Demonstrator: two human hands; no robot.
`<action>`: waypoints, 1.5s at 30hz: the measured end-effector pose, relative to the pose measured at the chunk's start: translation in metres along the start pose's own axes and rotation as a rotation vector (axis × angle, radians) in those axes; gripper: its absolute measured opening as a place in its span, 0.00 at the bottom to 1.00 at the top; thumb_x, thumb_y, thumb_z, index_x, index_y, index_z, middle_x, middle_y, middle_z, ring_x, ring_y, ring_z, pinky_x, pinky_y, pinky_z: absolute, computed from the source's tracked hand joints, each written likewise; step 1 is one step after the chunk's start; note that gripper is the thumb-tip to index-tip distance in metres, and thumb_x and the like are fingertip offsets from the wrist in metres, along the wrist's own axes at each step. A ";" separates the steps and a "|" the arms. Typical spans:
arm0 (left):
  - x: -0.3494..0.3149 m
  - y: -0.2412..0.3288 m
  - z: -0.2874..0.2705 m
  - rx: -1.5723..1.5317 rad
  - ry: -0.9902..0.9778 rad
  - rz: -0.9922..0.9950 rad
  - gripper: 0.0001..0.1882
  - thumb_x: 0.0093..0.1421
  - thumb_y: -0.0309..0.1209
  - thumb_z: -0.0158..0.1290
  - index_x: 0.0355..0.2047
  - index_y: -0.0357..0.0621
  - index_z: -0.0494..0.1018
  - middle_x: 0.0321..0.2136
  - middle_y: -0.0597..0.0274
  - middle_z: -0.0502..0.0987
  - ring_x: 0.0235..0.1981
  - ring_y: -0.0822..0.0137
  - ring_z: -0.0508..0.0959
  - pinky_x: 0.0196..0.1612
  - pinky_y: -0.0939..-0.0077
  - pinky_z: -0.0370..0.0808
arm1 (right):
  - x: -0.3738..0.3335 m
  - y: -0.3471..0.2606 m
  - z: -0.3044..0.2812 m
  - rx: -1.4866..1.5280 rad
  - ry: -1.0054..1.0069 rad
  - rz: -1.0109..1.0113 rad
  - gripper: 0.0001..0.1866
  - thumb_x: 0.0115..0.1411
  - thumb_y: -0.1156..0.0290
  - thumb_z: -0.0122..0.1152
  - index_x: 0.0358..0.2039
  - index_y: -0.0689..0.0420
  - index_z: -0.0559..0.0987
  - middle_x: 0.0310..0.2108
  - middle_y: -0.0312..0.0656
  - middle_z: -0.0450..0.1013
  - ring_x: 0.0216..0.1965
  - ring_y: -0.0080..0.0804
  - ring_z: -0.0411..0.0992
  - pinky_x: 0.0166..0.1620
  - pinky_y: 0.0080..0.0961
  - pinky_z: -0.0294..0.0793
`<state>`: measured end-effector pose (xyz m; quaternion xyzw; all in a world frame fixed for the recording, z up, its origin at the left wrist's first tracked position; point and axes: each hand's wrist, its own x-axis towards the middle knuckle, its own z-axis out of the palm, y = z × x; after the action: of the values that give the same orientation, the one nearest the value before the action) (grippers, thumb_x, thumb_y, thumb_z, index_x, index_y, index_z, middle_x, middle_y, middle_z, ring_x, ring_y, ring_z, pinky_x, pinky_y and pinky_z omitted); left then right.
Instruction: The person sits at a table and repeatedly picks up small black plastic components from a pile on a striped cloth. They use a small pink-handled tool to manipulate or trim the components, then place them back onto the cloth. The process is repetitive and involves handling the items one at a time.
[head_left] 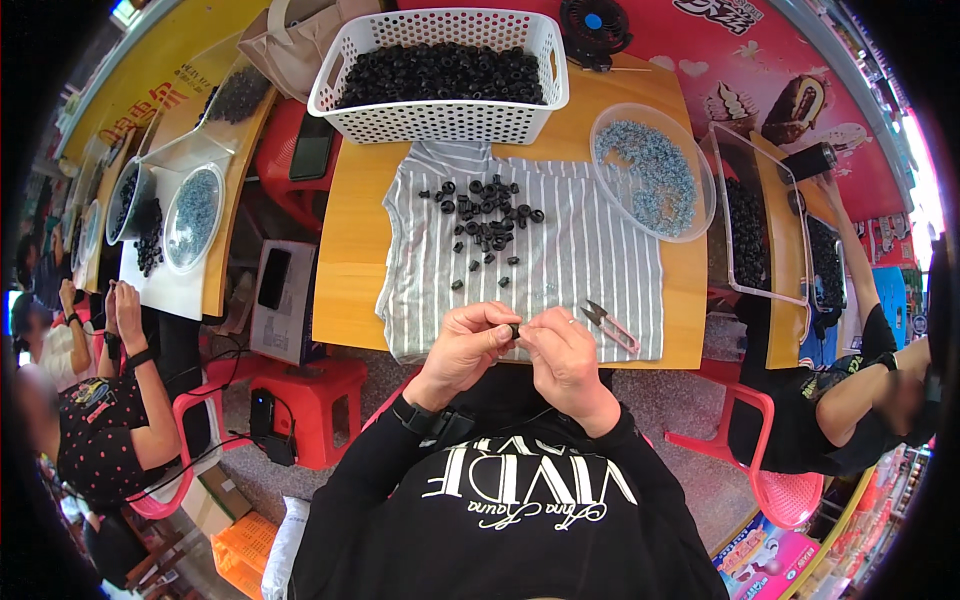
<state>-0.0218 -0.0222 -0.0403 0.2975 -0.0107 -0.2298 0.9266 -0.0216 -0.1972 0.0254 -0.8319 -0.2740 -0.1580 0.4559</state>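
Observation:
Over the near edge of the cloth, my left hand [460,348] pinches a small black plastic part [514,330] between thumb and fingers. My right hand [563,360] meets it there, its fingertips pressed together against the part; anything else in them is too small to make out. Below both hands lies a grey-and-white striped cloth [590,260]. A loose pile of small black ring-shaped parts [490,215] sits on it, beyond my hands. To the right of my right hand, thread snips [618,336] with pink handles rest with their dark blades apart.
A white perforated basket [430,127] full of black parts stands at the back. At the right is a clear round tub [672,128] of small bluish pieces. Red stools [315,405] flank the wooden table [350,290]. People work at tables on both sides.

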 end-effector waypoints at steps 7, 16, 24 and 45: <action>-0.001 0.000 0.001 0.000 -0.001 -0.021 0.05 0.64 0.22 0.58 0.41 0.37 0.79 0.40 0.61 0.77 0.39 0.71 0.78 0.41 0.77 0.76 | -0.001 0.000 0.001 -0.062 -0.032 -0.050 0.13 0.42 0.89 0.61 0.30 0.64 0.76 0.28 0.44 0.69 0.29 0.42 0.71 0.29 0.35 0.70; 0.001 0.002 0.001 -0.034 -0.016 -0.026 0.09 0.67 0.23 0.56 0.45 0.35 0.79 0.41 0.63 0.78 0.37 0.74 0.78 0.39 0.80 0.75 | -0.006 0.009 -0.001 0.328 -0.008 0.223 0.09 0.53 0.84 0.68 0.34 0.62 0.78 0.28 0.42 0.73 0.27 0.33 0.72 0.30 0.25 0.70; 0.001 0.003 0.001 -0.047 -0.022 -0.046 0.09 0.67 0.24 0.56 0.46 0.35 0.79 0.42 0.63 0.78 0.37 0.74 0.78 0.39 0.80 0.76 | -0.006 0.009 -0.001 0.331 -0.011 0.226 0.10 0.51 0.85 0.69 0.33 0.62 0.78 0.26 0.40 0.72 0.26 0.30 0.71 0.28 0.25 0.68; 0.001 0.004 -0.002 -0.056 -0.108 -0.064 0.04 0.65 0.20 0.56 0.39 0.34 0.78 0.40 0.60 0.76 0.41 0.68 0.80 0.46 0.70 0.83 | 0.000 0.009 -0.005 0.376 -0.146 0.278 0.08 0.52 0.86 0.66 0.26 0.63 0.74 0.21 0.42 0.69 0.23 0.34 0.69 0.27 0.28 0.66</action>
<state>-0.0190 -0.0184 -0.0402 0.2589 -0.0450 -0.2752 0.9248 -0.0162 -0.2054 0.0221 -0.7713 -0.2138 0.0207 0.5991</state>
